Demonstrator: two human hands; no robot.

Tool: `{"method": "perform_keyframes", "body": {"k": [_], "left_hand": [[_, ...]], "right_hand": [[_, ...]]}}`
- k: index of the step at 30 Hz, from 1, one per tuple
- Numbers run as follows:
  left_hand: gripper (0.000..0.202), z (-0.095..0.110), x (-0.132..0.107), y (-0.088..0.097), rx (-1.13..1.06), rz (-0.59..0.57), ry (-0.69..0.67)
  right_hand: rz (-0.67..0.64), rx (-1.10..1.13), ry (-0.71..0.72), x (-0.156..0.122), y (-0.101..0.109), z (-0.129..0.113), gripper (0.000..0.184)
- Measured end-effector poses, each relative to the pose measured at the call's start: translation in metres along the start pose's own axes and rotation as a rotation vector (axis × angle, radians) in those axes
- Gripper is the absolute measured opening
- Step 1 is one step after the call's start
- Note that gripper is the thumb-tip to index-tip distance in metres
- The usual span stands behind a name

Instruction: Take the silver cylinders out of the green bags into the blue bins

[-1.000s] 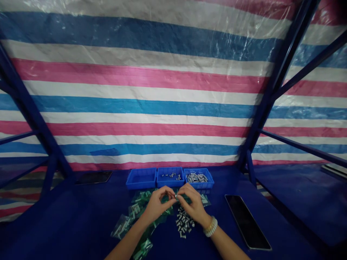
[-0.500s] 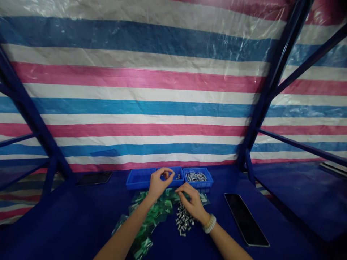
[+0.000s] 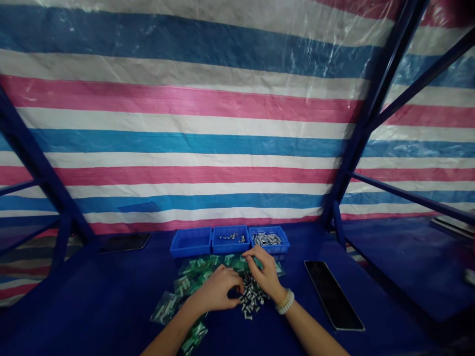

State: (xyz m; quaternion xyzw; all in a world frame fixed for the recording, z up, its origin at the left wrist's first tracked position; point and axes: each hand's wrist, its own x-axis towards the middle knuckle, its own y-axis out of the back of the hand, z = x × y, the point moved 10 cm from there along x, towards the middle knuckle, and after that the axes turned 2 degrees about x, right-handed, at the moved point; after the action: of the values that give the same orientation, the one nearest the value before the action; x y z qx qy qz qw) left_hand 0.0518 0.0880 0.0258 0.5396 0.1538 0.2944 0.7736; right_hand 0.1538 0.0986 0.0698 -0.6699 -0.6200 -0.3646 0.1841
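Fingers of the left hand (image 3: 217, 291) curl narrowly at the left edge of the heap of small silver metal cylinders (image 3: 251, 298) on the blue worktop (image 3: 111, 306), back from the middle blue plastic tray (image 3: 230, 248) it hovered over earlier. The right hand (image 3: 265, 274) stays bent over the heap's far side. Whether either hand holds a piece cannot be told.

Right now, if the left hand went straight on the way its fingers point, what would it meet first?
The pile of small silvery parts: the left hand points rightward, fingertips at the pile's near edge, perhaps touching it. The right hand lies just beyond, though depth is unclear.
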Motion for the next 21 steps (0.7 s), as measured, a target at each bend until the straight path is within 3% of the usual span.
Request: {"method": "perform_keyframes", "body": {"k": [4,7,11,15,21], "left_hand": [[0.008,-0.002,0.001,-0.009,0.029,-0.028,0.009],[0.008,-0.007,0.002,-0.007,-0.033,0.02,0.025],[0.011,-0.02,-0.001,0.019,-0.232,0.242,0.083],[0.011,-0.039,-0.009,0.042,-0.413,0.461,0.161],[0.011,-0.056,-0.015,0.046,-0.568,0.592,0.196]], "right_hand": [[-0.009,-0.001,0.003,-0.001,-0.002,0.001,0.019],[-0.016,-0.006,0.001,-0.002,-0.003,0.002,0.019],[-0.045,-0.015,0.021,-0.001,-0.006,-0.002,0.017],[-0.158,0.011,0.043,-0.002,-0.018,-0.006,0.018],[-0.225,0.054,0.044,-0.005,-0.028,-0.005,0.022]]}}
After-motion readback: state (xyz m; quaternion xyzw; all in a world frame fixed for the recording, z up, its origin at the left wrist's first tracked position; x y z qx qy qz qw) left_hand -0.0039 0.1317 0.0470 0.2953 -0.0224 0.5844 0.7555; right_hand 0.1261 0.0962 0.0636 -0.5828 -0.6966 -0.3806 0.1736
